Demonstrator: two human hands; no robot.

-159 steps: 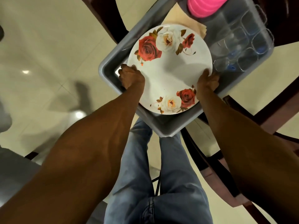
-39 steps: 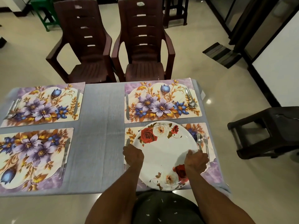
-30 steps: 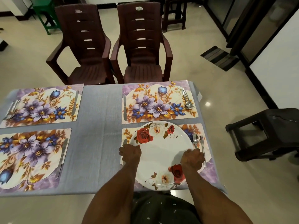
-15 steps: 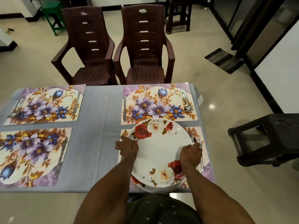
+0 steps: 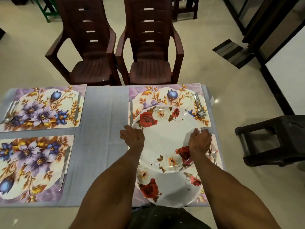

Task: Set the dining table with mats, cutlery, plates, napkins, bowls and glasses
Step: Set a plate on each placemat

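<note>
I hold a white plate with red and white roses (image 5: 166, 134) above the table, over the gap between the two right-hand mats. My left hand (image 5: 132, 136) grips its left rim and my right hand (image 5: 199, 140) grips its right rim. A second rose plate (image 5: 171, 189) lies on the near right floral mat (image 5: 216, 142). The far right mat (image 5: 165, 95) has a knife (image 5: 131, 111) on its left and a fork and spoon (image 5: 199, 106) on its right. Another fork (image 5: 213, 152) shows beside my right wrist.
Two more floral mats (image 5: 41, 106) (image 5: 33, 166) with cutlery lie on the left of the grey tablecloth (image 5: 102, 129). Two dark brown plastic chairs (image 5: 89, 52) (image 5: 148, 52) stand at the far edge. A dark stool (image 5: 274, 139) stands on the floor to the right.
The plates came from the grey tub to the table. One plate now lies on the near right mat, and both hands have lifted the top plate away toward the far right mat.
</note>
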